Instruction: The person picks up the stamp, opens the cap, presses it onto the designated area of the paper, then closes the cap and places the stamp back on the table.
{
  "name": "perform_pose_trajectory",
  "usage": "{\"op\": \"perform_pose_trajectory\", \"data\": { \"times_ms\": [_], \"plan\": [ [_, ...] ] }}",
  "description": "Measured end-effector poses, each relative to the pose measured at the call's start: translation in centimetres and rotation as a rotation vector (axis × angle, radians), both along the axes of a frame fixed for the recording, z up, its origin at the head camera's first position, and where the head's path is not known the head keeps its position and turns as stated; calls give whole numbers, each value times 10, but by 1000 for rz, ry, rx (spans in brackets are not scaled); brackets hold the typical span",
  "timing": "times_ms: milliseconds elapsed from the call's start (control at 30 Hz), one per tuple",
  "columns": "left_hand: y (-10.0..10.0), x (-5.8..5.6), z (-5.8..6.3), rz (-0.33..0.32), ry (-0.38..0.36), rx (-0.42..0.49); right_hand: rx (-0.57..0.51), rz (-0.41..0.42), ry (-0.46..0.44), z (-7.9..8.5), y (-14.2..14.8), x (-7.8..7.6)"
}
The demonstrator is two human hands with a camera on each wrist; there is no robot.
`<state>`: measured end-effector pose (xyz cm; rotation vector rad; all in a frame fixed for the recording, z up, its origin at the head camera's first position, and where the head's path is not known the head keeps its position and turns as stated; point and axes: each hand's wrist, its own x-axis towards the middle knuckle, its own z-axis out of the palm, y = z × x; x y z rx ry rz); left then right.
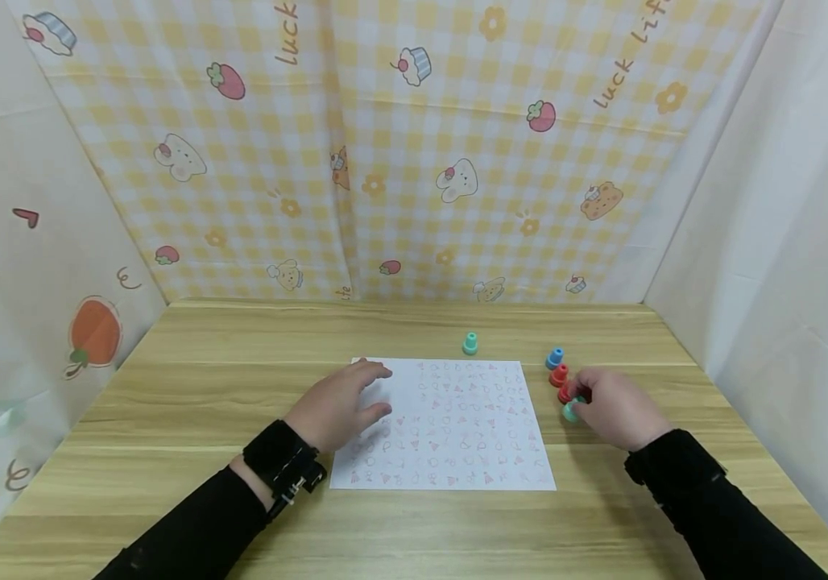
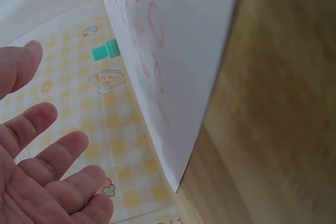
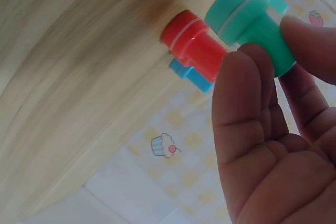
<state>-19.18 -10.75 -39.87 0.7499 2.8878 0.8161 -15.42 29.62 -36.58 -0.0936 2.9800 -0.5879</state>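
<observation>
A sheet of paper [image 1: 450, 451] lies on the tabletop [image 1: 450, 532], the left hand [image 1: 334, 405] over its left edge. Behind the paper, right of its middle, stands a lone stamp [image 1: 470, 345]. To the paper's right, three stamps [image 1: 558, 375] run back to front, the held stamp [image 1: 570, 412] in the right hand [image 1: 620, 407] before them. A curtain [image 1: 414, 225] hangs behind the tabletop.

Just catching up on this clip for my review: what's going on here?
A person sits or stands at a table, the right hand pinching a green stamp-like piece at the near end of a row with two red ones and a blue one, right of a paper sheet covered in faint red marks. The left hand is open by the sheet's left side, holding nothing. Another green piece stands beyond the sheet's far edge.
</observation>
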Motion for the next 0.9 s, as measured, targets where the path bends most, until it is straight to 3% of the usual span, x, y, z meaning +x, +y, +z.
{"op": "perform_pose_trajectory", "data": {
  "times_ms": [333, 900],
  "plan": [
    [1, 0, 0, 3, 5, -3, 47, -15, -17, -4, 3, -1],
    [3, 1, 0, 4, -5, -2, 39, -32, -35, -10, 5, -3]
  ]
}}
